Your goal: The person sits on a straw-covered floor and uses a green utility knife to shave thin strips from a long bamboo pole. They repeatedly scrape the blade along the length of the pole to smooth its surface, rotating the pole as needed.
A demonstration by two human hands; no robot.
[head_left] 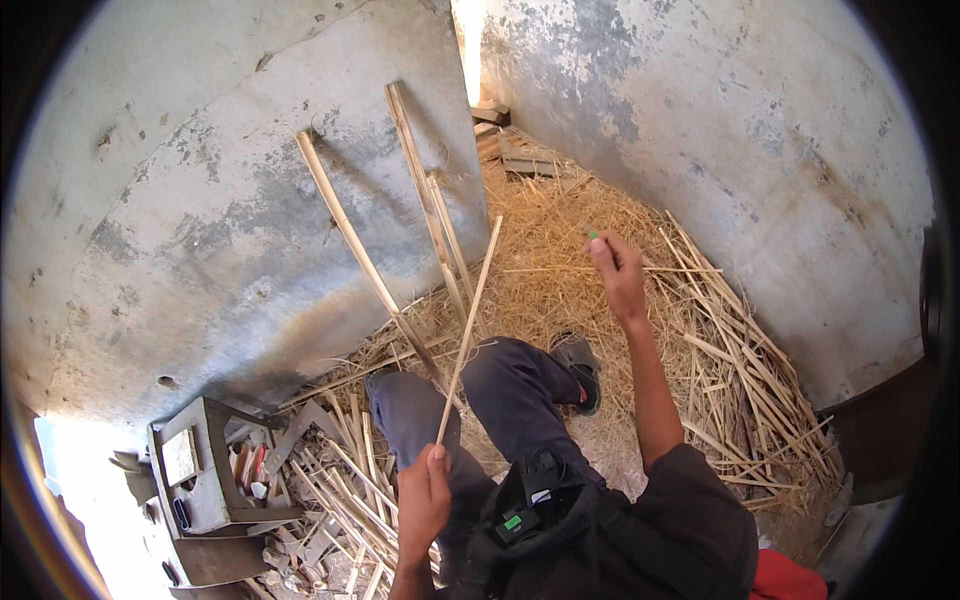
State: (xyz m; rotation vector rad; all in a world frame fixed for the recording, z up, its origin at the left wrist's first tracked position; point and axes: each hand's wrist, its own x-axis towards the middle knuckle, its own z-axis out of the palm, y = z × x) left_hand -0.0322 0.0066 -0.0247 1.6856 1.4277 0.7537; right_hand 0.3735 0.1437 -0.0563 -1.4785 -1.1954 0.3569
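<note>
Left hand [424, 492] fingers pinch thin wooden strip [468, 335] near its lower end, strip slanting up and away; right hand [621, 275], well apart over straw [560, 205], has fingers closed on small green thing [592, 235], kind unclear. Best keep left pinch firm, strip steady, tip clear of leaning poles [350, 232].

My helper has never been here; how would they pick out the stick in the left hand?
Find the mottled grey wall at left, with long poles leaning against it. Lower down is the person's left hand. The thin pale stick slants up from its grip, while its neighbours lean or lie loose.
</note>
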